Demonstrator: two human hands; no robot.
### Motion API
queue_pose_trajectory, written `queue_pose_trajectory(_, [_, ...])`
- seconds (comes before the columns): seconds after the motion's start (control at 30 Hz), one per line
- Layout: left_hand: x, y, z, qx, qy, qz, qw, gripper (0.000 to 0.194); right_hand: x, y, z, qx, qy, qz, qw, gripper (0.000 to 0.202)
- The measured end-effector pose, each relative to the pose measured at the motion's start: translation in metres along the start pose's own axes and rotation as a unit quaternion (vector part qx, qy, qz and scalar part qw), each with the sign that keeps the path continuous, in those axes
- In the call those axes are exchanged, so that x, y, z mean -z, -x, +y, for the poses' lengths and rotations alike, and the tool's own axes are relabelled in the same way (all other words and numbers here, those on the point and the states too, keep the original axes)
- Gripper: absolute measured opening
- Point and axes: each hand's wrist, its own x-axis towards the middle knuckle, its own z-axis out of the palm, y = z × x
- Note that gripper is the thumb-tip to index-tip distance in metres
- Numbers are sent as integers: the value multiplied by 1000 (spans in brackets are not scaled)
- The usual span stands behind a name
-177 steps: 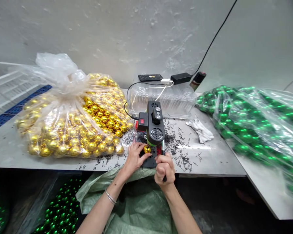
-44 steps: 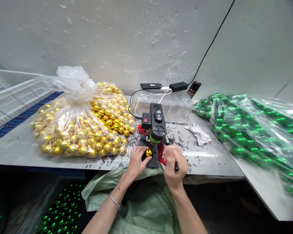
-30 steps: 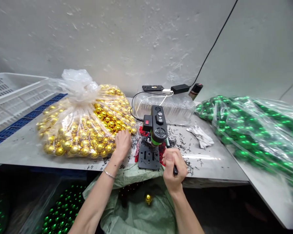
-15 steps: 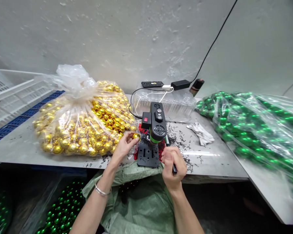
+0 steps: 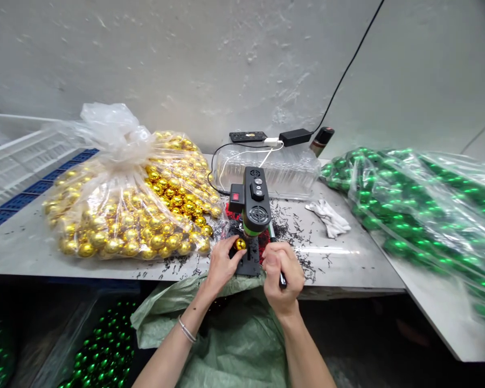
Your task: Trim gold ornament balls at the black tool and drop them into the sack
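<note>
Since the earlier frame, our left hand (image 5: 221, 264) has brought the gold ball (image 5: 240, 244) from beside the clear bag (image 5: 119, 153) to the machine (image 5: 257, 196), over its plate (image 5: 254, 267). Our left fingers pinch the ball from the side, probably to steady it; our right hand (image 5: 289, 269) has its fingers wrapped around the lever (image 5: 283, 281), likely for firm control.

Setting: small workshop. Evidence: lever-operated benchtop press (image 5: 257, 202) on worktable (image 5: 359, 267) strewn with black scraps (image 5: 283, 231); large plastic bag of gold balls (image 5: 119, 186), bag of green balls (image 5: 414, 215); rough grey wall (image 5: 194, 64) behind
</note>
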Motion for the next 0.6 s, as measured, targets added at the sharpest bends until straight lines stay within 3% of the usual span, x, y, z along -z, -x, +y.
queue_pose_trajectory(0.17, [-6, 1, -5, -59, -39, 11, 997, 27, 0, 3, 1, 4, -7, -4, 1000, 25])
queue_pose_trajectory(0.33, [-8, 2, -10, -63, -42, 8, 997, 29, -3, 14, 7, 3, -13, -3, 1000, 23])
queue_pose_trajectory(0.6, [-9, 2, -10, -68, -41, 10, 997, 30, -18, 43, 33, 68, 25, 16, 997, 28])
